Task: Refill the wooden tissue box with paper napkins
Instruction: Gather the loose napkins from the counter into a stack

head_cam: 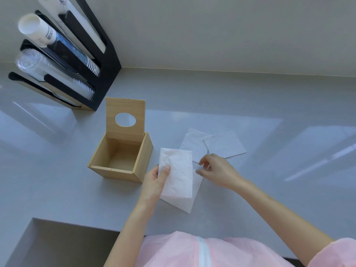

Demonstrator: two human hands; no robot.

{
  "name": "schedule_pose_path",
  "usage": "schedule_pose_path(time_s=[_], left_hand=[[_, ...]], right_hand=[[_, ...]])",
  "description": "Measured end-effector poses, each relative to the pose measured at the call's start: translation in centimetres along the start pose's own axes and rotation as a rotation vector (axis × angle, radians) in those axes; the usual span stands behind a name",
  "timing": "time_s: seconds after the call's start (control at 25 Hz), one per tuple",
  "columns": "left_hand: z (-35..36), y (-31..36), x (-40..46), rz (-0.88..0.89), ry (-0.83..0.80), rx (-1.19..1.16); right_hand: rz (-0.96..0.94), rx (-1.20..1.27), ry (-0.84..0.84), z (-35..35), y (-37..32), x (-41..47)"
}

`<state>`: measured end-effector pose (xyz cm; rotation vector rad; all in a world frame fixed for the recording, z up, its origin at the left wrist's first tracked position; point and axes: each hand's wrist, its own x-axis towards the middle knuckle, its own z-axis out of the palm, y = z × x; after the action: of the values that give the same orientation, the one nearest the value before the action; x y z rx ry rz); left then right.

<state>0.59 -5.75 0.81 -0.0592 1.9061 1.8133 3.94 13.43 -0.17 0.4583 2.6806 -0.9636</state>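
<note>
The wooden tissue box (141, 162) stands on the grey counter with its lid (125, 112) raised upright; the lid has an oval hole and the inside looks empty. My left hand (156, 180) grips a folded white napkin (180, 178) just right of the box, thumb on top. My right hand (217, 171) hovers beside that napkin, fingers apart and curled, holding nothing that I can see. Two more flat napkins (224, 144) lie overlapping on the counter behind my right hand.
A black cup dispenser (107, 60) with stacks of paper and clear plastic cups (52, 74) stands at the back left, close to the box. The wall runs along the back. A lower recessed surface (63, 245) lies at the front left.
</note>
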Motion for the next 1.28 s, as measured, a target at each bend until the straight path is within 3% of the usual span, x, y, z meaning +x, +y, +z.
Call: schedule_pose_path(time_s=[0.12,0.36,0.68,0.84,0.96,1.12,1.28], left_hand=[[-0.1,-0.2,-0.1,-0.01,0.011,-0.007],[-0.1,-0.7,-0.3,-0.034,0.02,-0.015],[0.2,-0.9,-0.1,-0.032,0.035,-0.012],[0.6,-1.0,0.0,-0.047,0.049,0.019],[0.7,-0.8,0.2,-0.051,0.053,0.04],[1.4,-0.8,0.0,-0.059,0.028,0.058],[2.2,-0.5,-0.2,-0.088,-0.07,0.044]], right_hand=[[0.019,-0.215,-0.012,1.3,-0.8,-0.3],[-0.038,-0.221,0.005,2.4,-1.5,-0.6],[0.054,0.532,-0.065,-1.1,0.4,-1.7],[-0.044,0.581,-0.098,-3.8,0.8,-2.7],[-0.091,0.626,-0.246,-6.1,0.6,-3.2],[-0.156,0.863,-0.441,-7.8,0.2,-3.6],[-0.165,0.954,-0.461,-6.5,-0.9,-2.6]])
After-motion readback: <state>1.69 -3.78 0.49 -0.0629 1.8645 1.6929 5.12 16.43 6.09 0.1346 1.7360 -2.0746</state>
